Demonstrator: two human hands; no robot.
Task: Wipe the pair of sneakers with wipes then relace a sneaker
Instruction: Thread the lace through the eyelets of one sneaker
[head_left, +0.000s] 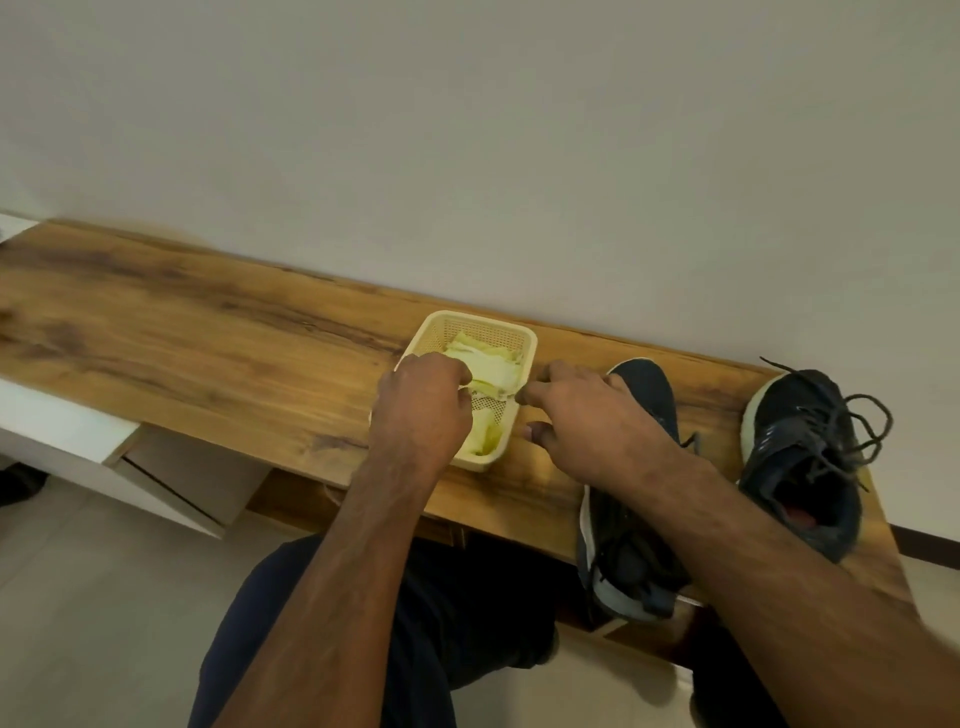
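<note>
A: Head view. Where are the shoes?

B: Both on the long wood-grain counter (208, 322), right end. Nearer dark navy knit sneaker with a white sole (631, 525) lies partly under the right forearm, long axis running near-to-far, toe toward the wall, heel overhanging the front edge. Second dark navy laced sneaker (802, 457) sits further right, apart from the first, same heading, tilted a bit left, loose laces spilling off to the right.

A: Wipes?

B: Pale yellow-white wipes (493, 366) in a cream perforated plastic basket (524, 340), just left of the nearer shoe, basket's long axis also near-to-far.

A: Hands?

B: Left hand (423, 408) over the basket's near half, fingers curled, pinching a wipe's edge. Right hand (587, 410) pinches the same sheet's other end at the basket's right rim, remaining fingers spread loosely.

A: Room?

B: Plain off-white wall behind, light tiled floor, white drawer unit lower left.
</note>
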